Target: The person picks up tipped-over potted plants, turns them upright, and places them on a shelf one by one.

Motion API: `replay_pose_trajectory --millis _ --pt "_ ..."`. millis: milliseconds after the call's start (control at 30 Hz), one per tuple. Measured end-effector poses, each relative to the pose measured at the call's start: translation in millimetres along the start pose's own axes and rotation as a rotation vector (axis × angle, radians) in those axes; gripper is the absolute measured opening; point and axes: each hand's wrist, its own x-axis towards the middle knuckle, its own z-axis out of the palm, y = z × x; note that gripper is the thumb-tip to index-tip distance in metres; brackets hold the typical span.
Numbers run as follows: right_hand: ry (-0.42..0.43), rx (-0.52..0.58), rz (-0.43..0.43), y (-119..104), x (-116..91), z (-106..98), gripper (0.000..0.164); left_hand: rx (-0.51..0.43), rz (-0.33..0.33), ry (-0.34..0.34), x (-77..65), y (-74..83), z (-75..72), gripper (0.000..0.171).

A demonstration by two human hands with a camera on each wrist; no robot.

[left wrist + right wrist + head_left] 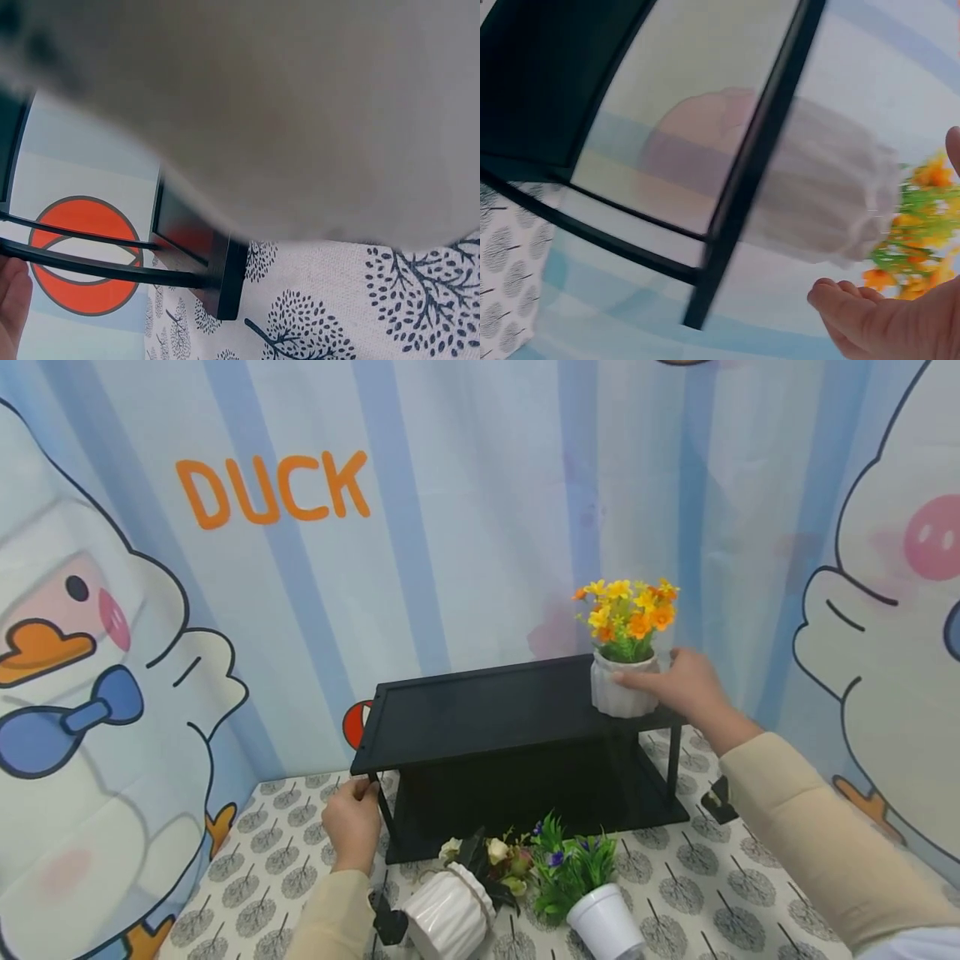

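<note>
A two-tier black shelf stands on the patterned cloth. On the right end of its upper tier sits a white ribbed pot of yellow and orange artificial flowers, upright. My right hand is around this pot, thumb in front and fingers to its right; the right wrist view shows the fingers spread, with a gap from the pot. My left hand grips the shelf's front left leg just under the upper tier. In the left wrist view only its fingertips show, against the black bar.
Before the shelf, a white ribbed pot with pale flowers lies tipped over. Beside it lies a smaller white pot with green leaves and purple flowers. A curtain with duck drawings hangs close behind. Cloth covers the table.
</note>
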Motion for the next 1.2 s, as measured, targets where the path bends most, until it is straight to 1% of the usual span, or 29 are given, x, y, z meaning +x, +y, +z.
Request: replay_pose_trajectory --millis 100,167,267,300,333,433,500,533,600,667,733,900,1067,1200 --pt "-0.021 -0.025 0.001 -8 -10 -7 0.123 0.006 -0.008 -0.004 1.0 0.8 0.3 0.018" --pt "-0.026 -0.029 -0.007 -11 -16 -10 0.115 0.013 -0.017 -0.006 1.2 0.4 0.6 0.018" --pt "-0.037 -0.029 -0.031 -14 -27 -12 0.079 0.023 -0.025 -0.012 1.0 0.1 0.9 0.019" --pt "-0.043 -0.029 -0.037 -15 -31 -12 0.071 0.023 -0.024 -0.013 1.0 0.2 1.0 0.019" --pt "-0.051 -0.034 -0.042 -15 -34 -11 0.068 0.024 -0.025 -0.013 1.0 0.3 0.6 0.019" --pt "-0.105 -0.048 -0.051 -14 -44 -8 0.067 0.024 -0.026 -0.011 1.0 1.1 0.0 0.019" --pt "-0.139 -0.049 -0.050 -11 -50 -3 0.069 0.021 -0.029 -0.013 0.9 1.9 -0.1 0.019" --pt "-0.161 -0.052 -0.050 -9 -53 -1 0.072 0.020 -0.031 -0.014 0.7 2.4 0.0 0.019" --pt "-0.196 -0.064 -0.040 -6 -60 4 0.086 0.015 -0.035 -0.016 0.4 2.7 0.3 0.019" --pt "-0.225 -0.061 -0.021 -2 -65 10 0.088 0.011 -0.037 -0.017 0.2 2.9 0.2 0.019" --pt "-0.252 -0.069 -0.016 3 -71 15 0.101 0.007 -0.039 -0.017 0.1 2.6 0.0 0.019" --pt "-0.312 -0.004 -0.006 21 -83 34 0.097 0.010 -0.037 -0.025 0.6 2.6 -1.1 0.019" --pt "-0.388 0.066 0.069 39 -92 55 0.095 0.011 -0.026 -0.024 1.6 3.4 -1.6 0.019" --pt "-0.431 0.087 0.134 53 -99 72 0.091 0.010 -0.017 -0.019 1.4 2.7 -1.3 0.018"
